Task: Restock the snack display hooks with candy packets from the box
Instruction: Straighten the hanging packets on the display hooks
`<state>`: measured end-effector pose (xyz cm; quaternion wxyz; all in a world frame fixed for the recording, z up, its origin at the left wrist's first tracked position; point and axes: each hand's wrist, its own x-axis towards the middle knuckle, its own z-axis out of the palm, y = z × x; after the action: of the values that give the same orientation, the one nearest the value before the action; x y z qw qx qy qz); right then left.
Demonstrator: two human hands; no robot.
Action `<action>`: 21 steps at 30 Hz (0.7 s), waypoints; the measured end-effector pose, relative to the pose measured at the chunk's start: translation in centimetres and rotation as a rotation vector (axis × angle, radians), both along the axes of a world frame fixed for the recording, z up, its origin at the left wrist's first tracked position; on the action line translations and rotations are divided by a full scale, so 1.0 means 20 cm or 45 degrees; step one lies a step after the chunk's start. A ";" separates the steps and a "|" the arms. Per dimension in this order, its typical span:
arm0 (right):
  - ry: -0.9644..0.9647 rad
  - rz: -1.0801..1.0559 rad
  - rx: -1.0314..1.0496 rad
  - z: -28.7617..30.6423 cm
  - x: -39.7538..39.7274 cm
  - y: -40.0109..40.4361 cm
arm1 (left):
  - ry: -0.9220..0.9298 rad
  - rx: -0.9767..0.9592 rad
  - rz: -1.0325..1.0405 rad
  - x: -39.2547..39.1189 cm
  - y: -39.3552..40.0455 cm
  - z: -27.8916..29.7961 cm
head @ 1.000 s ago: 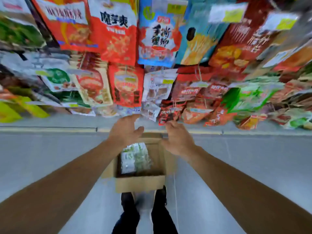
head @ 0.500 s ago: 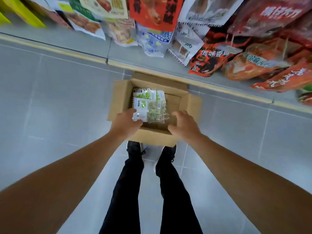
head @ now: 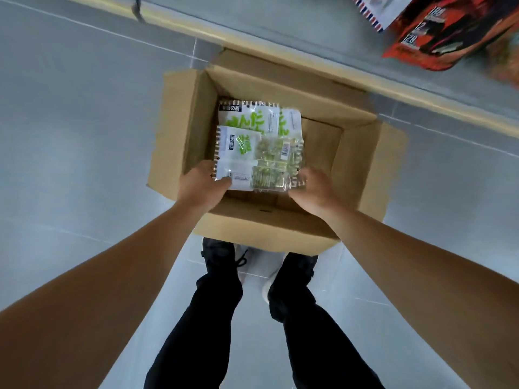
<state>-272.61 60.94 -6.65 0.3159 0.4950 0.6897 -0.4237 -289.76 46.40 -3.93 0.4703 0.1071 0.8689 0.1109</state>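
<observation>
The fingertips of both hands are hidden under the packets, so how far they curl there cannot be seen. The left hand [head: 200, 186] is at 7 o'clock of the stack; its thumb lies on top of the near left corner of the top candy packet [head: 258, 161] and pinches it. The right hand [head: 316, 189] is at 5 o'clock of the stack and holds the near right corner of the same packet, with the edge of the clear wrap between its fingers. This hand is a little blurred.

The packets are inside the cardboard box [head: 179, 130], towards its left wall. Two packets can be counted: the top one, with green and white print and a clear window that shows small green pieces, and a second candy packet [head: 261, 119] under it, of which only the far part at 12 o'clock shows. If more lie below, it cannot be told. The print is too small to read.

The box has four flaps, all open, and stands on the grey floor [head: 70, 122]. The near flap covers the toes of two dark shoes [head: 222, 256], and two legs in black trousers [head: 202, 327] are cut off by the bottom edge.

At 1 o'clock, two hanging snack bags [head: 438, 35] are cut off by the top and right edges, one orange and black, one white with a striped border
</observation>
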 end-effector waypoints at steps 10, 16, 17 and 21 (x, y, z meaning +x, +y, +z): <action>-0.116 -0.539 -0.181 -0.70 0.02 0.00 | -0.087 -0.077 0.397 0.01 0.03 -0.73; -0.096 -0.845 -0.222 -0.69 0.09 0.03 | -0.073 0.029 0.646 0.05 -0.04 -0.73; -0.072 -0.914 -0.270 -0.66 0.12 0.04 | -0.141 0.047 0.688 0.05 -0.05 -0.69; 0.069 -1.113 -0.409 -0.45 0.16 0.06 | -0.312 0.148 0.781 0.04 -0.07 -0.51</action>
<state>-269.49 62.14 -15.61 0.1622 0.6728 0.3502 -0.6312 -288.97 45.04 -14.11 0.5092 -0.1471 0.7898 0.3086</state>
